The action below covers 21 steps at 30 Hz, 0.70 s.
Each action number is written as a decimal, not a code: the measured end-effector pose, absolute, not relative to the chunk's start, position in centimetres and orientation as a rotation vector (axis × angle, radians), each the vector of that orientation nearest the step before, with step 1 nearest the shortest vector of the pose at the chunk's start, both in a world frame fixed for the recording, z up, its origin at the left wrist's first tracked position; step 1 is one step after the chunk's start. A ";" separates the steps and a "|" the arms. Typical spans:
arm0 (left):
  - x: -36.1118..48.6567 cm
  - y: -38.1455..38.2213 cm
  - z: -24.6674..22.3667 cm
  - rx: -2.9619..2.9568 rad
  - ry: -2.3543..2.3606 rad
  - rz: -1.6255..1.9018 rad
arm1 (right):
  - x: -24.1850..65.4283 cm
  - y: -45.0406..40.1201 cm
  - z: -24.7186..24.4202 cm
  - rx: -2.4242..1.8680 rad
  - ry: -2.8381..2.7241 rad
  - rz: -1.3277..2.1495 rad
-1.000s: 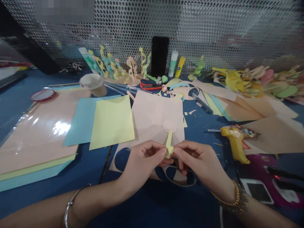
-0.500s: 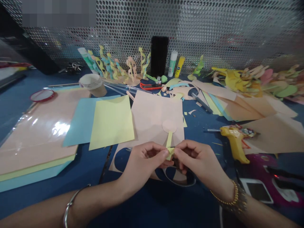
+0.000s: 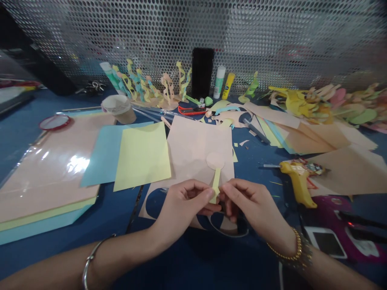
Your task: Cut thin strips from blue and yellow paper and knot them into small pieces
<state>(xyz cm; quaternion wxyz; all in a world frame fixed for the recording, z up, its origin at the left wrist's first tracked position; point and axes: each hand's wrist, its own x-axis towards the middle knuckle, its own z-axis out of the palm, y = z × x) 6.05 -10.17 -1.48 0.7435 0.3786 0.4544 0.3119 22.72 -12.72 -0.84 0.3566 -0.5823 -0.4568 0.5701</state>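
Note:
A narrow yellow paper strip (image 3: 217, 179) runs from a pale pink paper circle (image 3: 215, 160) down to my fingers. My left hand (image 3: 190, 201) pinches the strip's lower end between thumb and forefinger. Close against its right side is my right hand (image 3: 246, 199), thumb and fingers also pressed together at the strip's edge. Under the circle lies a large pale pink sheet (image 3: 196, 141). Below my hands is a cut pink sheet with round holes (image 3: 145, 211), partly covered by them.
Yellow (image 3: 145, 157) and blue sheets (image 3: 101, 155) lie left, beside a paper cup (image 3: 120, 109). A yellow glue gun (image 3: 298, 177) and a purple object (image 3: 329, 205) are at right. Paper figures, glue sticks (image 3: 219, 82) and a black phone (image 3: 202, 72) stand behind.
The small fold at the strip's lower end now looks flatter. My right thumb and forefinger have shifted slightly there; my left hand has barely moved.

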 end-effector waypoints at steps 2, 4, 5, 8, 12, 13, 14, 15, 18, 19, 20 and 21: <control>6.0 -10.1 -1.6 0.778 0.974 0.683 | 22.7 -12.7 -0.8 -1.486 -1.158 1.499; 6.1 -10.1 -1.7 0.750 0.969 0.681 | 22.7 -12.7 -0.8 -1.466 -1.162 1.498; 6.1 -10.0 -1.7 0.744 0.972 0.674 | 22.7 -12.7 -0.9 -1.457 -1.168 1.490; 6.1 -9.9 -1.8 0.762 0.965 0.641 | 22.8 -12.7 -1.0 -1.458 -1.169 1.477; 5.9 -9.8 -1.7 0.745 0.917 0.650 | 22.8 -12.6 -1.1 -1.448 -1.084 1.587; 5.9 -9.7 -1.6 0.754 0.910 0.654 | 22.7 -12.6 -1.1 -1.438 -1.061 1.617; 5.9 -9.6 -1.5 0.781 0.913 0.653 | 22.7 -12.6 -1.0 -1.434 -1.044 1.639; 5.9 -9.6 -1.3 0.824 0.928 0.648 | 22.6 -12.5 -1.0 -1.434 -1.033 1.656; 6.0 -9.4 -1.0 0.955 0.995 0.618 | 22.5 -12.5 -0.8 -1.419 -1.022 1.701; 6.0 -9.4 -1.0 0.975 1.010 0.613 | 22.5 -12.5 -0.8 -1.404 -1.018 1.715; 6.0 -9.4 -1.1 0.983 1.017 0.609 | 22.6 -12.5 -0.8 -1.382 -1.010 1.726; 6.0 -9.4 -1.2 0.986 1.013 0.606 | 22.6 -12.5 -0.9 -1.361 -1.002 1.734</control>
